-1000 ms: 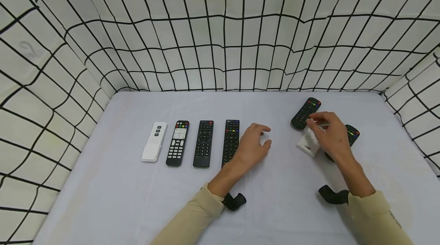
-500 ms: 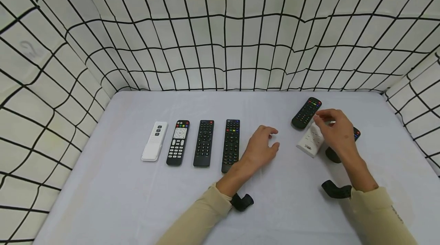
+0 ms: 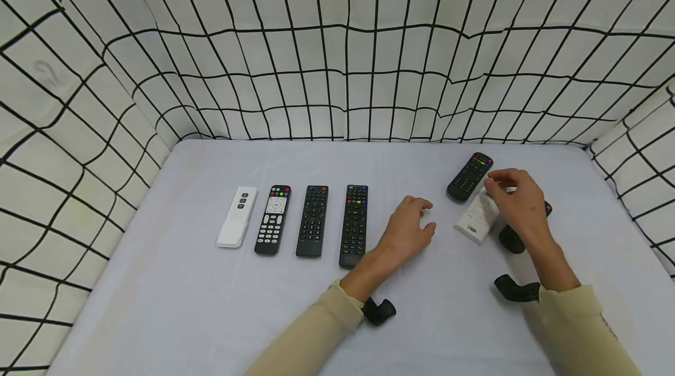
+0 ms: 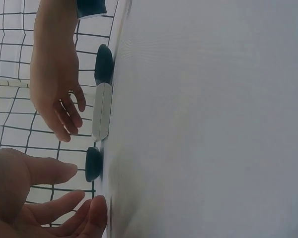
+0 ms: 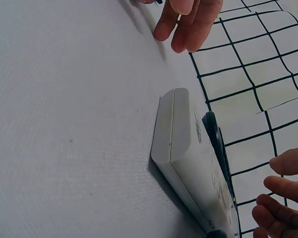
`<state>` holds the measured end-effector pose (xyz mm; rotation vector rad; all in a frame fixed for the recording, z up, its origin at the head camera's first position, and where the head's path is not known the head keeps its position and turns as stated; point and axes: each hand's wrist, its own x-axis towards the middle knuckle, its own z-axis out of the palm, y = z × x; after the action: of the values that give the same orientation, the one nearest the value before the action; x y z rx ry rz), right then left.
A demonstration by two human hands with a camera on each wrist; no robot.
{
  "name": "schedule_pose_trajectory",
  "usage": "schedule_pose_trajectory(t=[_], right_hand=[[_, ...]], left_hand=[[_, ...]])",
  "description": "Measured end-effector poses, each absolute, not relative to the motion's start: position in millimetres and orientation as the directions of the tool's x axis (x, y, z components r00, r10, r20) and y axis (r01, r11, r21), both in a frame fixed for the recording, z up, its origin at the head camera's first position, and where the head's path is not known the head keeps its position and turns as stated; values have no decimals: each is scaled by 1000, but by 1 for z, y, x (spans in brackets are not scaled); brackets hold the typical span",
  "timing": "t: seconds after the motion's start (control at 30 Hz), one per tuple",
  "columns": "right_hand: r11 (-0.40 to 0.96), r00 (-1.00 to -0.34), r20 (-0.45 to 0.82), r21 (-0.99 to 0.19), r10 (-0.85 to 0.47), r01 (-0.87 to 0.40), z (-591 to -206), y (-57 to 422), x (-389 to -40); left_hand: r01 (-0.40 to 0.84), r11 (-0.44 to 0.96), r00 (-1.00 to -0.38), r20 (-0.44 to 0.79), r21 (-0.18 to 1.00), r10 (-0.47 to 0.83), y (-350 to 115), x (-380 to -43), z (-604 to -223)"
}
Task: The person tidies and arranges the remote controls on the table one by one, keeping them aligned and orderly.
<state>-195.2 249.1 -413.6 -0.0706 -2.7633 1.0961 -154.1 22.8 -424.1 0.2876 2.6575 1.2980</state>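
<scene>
My right hand point(image 3: 519, 203) hovers above a white remote point(image 3: 477, 216) on the right of the table, its fingers bent and holding nothing. The right wrist view shows these fingers point(image 5: 283, 191) apart from the white remote point(image 5: 198, 168), which lies flat. Partly hidden under this hand is a black remote point(image 3: 511, 240). Another black remote point(image 3: 469, 177) lies just beyond the white one. My left hand point(image 3: 406, 229) is over the table's middle, thumb and fingers spread loosely around nothing. Nearest to it on its left lies a long black remote point(image 3: 353, 226).
Further left, side by side, lie a black remote point(image 3: 313, 221), a black remote with white buttons point(image 3: 272, 219) and a slim white remote point(image 3: 237, 216). White walls with black grid netting point(image 3: 345, 48) enclose the white-covered table point(image 3: 174, 306) at the back and sides.
My left hand has moved right, uncovering the long black remote's lower end. My right hand has shifted slightly right, showing more of the white remote. The remotes stay in place.
</scene>
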Motion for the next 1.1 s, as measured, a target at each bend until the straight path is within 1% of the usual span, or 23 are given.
schedule_pose_trajectory(t=[0.17,0.5,0.87,1.1], right_hand=[[718,-987,113,-696,112,2,-417,248,-197],[730,-988,130,-683,88,-25,-411,252,-206],[767,-995,60,-641,78,22,-413,256,-216],[790,-996,40,-612,76,35,-411,265,-225]], left_hand=[[93,602,-967,-73,793,246,24,-153,-425],[100,622,-968,-68,777,240,31,-158,-422],[106,629,-972,-53,770,229,41,-159,-427],[135,651,-971,-29,747,235,49,-162,-427]])
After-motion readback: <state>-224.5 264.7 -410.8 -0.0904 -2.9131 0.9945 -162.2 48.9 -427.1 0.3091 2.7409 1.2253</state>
